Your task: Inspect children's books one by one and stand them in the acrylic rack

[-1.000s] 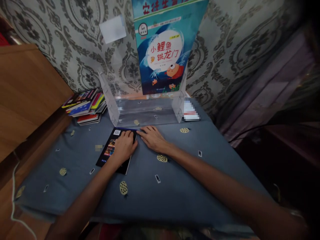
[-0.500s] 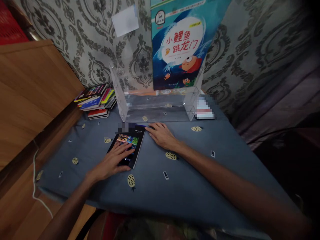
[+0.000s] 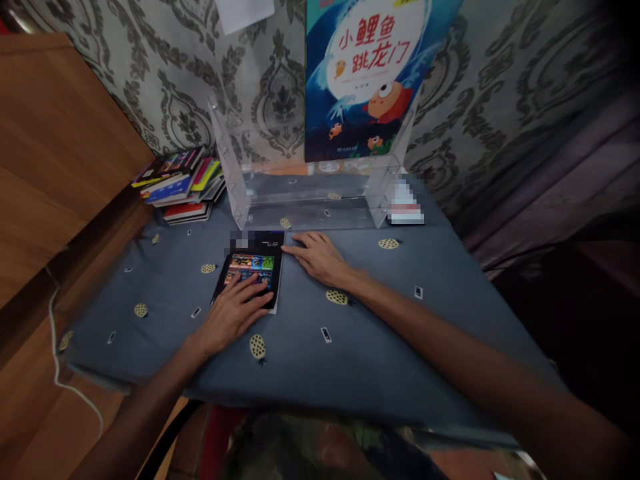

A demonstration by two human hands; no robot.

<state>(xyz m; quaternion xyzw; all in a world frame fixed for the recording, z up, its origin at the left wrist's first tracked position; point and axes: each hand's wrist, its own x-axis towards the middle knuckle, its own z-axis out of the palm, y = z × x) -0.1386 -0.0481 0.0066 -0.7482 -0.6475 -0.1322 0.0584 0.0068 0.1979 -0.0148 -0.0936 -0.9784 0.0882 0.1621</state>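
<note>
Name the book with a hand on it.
The black book under the left hand, lying on the blue cloth; no hand touches the fish-cover book or the stacked books.

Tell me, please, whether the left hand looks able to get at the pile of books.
Probably yes: flat tablecloth lies between the left hand, resting on the black book, and the pile of books, with the clear stand to the pile's right.

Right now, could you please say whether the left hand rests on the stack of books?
No, the left hand rests on the black book, apart from the stack of books.
</note>
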